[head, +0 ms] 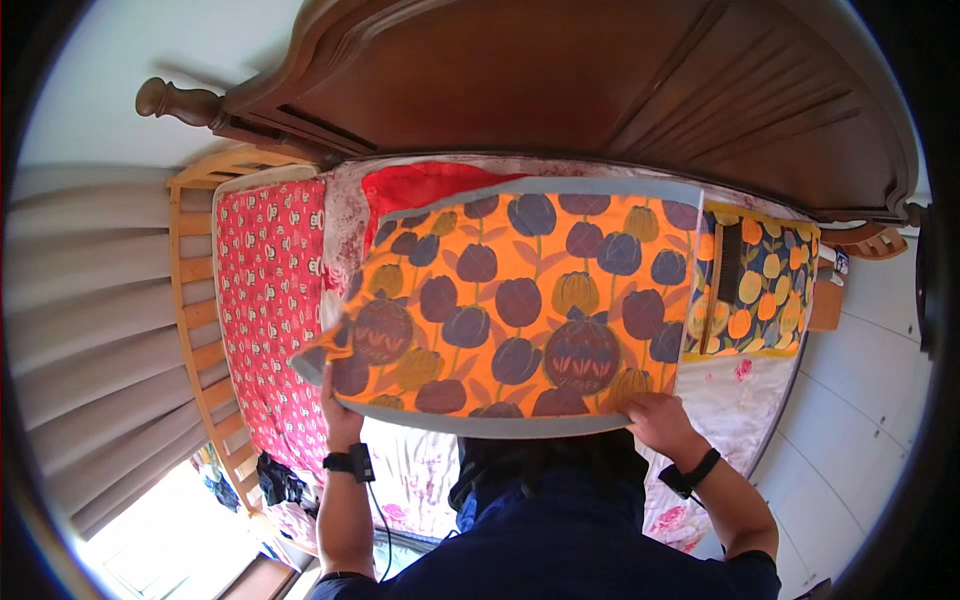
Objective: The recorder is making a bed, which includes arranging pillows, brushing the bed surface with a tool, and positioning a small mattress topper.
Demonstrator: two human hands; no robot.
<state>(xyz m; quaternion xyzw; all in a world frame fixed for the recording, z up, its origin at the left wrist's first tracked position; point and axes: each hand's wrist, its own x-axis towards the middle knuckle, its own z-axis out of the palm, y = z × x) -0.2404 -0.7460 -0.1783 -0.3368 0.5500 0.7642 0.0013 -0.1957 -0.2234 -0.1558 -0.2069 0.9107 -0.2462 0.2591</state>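
An orange cloth pillow cover (517, 304) printed with dark tulips and edged in grey is spread out in front of me. My left hand (341, 412) grips its near left corner, where the cloth bunches and folds. Its near edge is pinched by my right hand (661, 424), close to the right corner. The fingers of both hands are partly hidden by the cloth. Beneath the cover, the floral bed sheet (412, 465) is largely hidden. Part of a red cloth (420, 184) shows past the cover's far left edge.
To the right lies a dark tulip-print pillow (765, 277) with a wooden-handled bed brush (726, 262) on it. A tall wooden headboard (510, 82) rises at the far side. On the left, a slatted wooden rail (196, 270) borders a red patterned mattress (270, 300); dark clothing (279, 480) lies near it.
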